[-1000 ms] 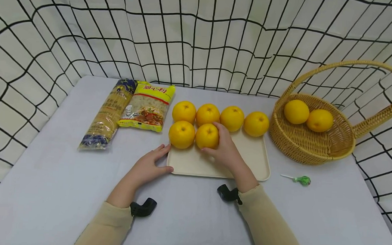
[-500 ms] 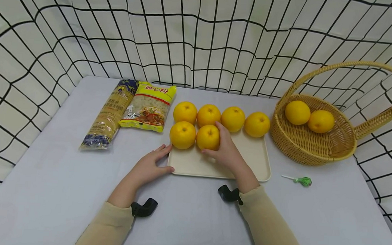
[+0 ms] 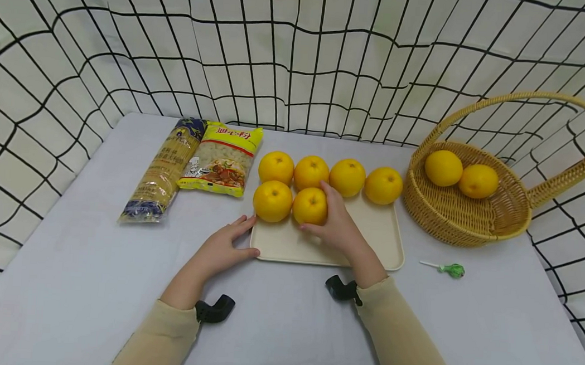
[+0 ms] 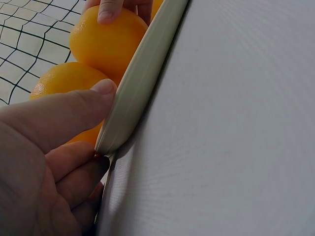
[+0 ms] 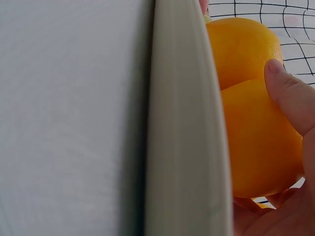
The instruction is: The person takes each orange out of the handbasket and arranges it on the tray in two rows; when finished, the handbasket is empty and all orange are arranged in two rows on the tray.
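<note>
holds an orange [image 3: 310, 207] in the right hand [image 3: 334, 221], with thumb on the near side and fingers round the far side, narrowed to its width. keeps this orange over the left part of the tray [image 3: 278, 247], second from the left in the front row, close against the front left orange [image 3: 272, 201]. cannot tell whether to call it lifted or resting on the tray.

holds the tray at its near left corner with the left hand [image 3: 223, 248], thumb at the near rim, fingers at the left edge, bent slightly in the left wrist view.

has four back oranges [image 3: 348, 177] in a row along the far side of the tray, behind the front pair. has the basket [image 3: 445, 228] just right of the tray, handle arching high, with two basket oranges [image 3: 443, 168] side by side toward the far wall inside. has a green lollipop [image 3: 452, 270] lying in front of the basket, stick pointing left, apart from the tray.

has noodles [image 3: 162, 174] in a long pack to the left, lying aslant, and a yellow bag [image 3: 223, 159] right beside, between noodles and oranges. wears tan sleeves [image 3: 159, 336] and black mounts [image 3: 216, 309] at both wrists. has white cloth [image 3: 279, 321] under everything and black mesh [image 3: 320, 32] behind and at both sides.
</note>
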`<state>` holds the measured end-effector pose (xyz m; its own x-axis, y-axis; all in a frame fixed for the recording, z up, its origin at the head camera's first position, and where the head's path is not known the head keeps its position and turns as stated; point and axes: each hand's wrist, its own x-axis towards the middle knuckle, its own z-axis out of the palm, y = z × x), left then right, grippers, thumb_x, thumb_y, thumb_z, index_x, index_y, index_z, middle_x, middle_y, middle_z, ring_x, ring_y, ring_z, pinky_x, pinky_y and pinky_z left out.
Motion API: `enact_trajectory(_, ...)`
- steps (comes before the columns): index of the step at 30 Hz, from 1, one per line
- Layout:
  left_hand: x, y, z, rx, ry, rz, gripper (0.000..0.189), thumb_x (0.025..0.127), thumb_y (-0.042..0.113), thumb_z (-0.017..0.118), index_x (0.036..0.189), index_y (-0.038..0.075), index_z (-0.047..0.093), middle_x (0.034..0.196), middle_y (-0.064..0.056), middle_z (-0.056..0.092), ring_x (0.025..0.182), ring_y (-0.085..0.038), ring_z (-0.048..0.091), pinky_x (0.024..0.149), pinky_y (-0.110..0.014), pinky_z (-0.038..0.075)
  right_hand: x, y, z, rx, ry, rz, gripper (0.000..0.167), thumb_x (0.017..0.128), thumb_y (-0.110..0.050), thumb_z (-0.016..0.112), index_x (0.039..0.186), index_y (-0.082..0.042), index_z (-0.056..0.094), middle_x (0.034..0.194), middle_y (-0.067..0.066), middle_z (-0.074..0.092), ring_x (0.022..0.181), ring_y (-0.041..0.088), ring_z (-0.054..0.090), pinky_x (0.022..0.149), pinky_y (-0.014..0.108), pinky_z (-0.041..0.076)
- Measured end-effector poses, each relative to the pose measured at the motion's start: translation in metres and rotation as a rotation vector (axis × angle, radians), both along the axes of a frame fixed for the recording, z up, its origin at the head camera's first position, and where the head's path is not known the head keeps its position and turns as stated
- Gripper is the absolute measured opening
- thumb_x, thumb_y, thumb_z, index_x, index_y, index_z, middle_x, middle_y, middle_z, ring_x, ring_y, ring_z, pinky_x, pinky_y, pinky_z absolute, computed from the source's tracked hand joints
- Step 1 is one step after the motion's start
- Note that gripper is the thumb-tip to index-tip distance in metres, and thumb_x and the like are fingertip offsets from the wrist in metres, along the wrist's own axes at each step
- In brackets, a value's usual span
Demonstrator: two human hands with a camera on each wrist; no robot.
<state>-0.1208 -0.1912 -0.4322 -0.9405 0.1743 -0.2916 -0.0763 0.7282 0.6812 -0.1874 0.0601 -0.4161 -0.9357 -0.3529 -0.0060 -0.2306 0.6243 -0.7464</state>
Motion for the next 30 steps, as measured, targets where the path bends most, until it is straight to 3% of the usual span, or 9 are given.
enact_trajectory(11, 0.0002, -0.0003, -0.0007, 0.002, 0.006, -0.002, 0.078, 0.078, 0.043, 0.066, 0.143, 0.025, 0.028, 0.151, -0.009, 0.021, 0.136, -0.041, 0.019, 0.107, -0.058, 0.018, 0.0019, -0.0004, 0.0017, 0.008, 0.032, 0.016, 0.096, 0.071, -0.029, 0.077, 0.144, -0.009, 0.017, 0.147, 0.013, 0.022, 0.135, 0.027, 0.025, 0.112, 0.044, 0.022)
enact_trajectory(30, -0.0007, -0.0001, -0.0012, -0.008, -0.002, 0.002, 0.076, 0.078, 0.04, 0.066, 0.143, 0.025, 0.028, 0.151, -0.01, 0.022, 0.136, -0.041, 0.019, 0.107, -0.059, 0.019, 0.004, -0.0001, 0.0011, 0.024, 0.045, 0.022, 0.094, 0.07, -0.032, 0.077, 0.143, -0.015, 0.021, 0.146, 0.01, 0.022, 0.133, 0.025, 0.028, 0.11, 0.044, 0.025)
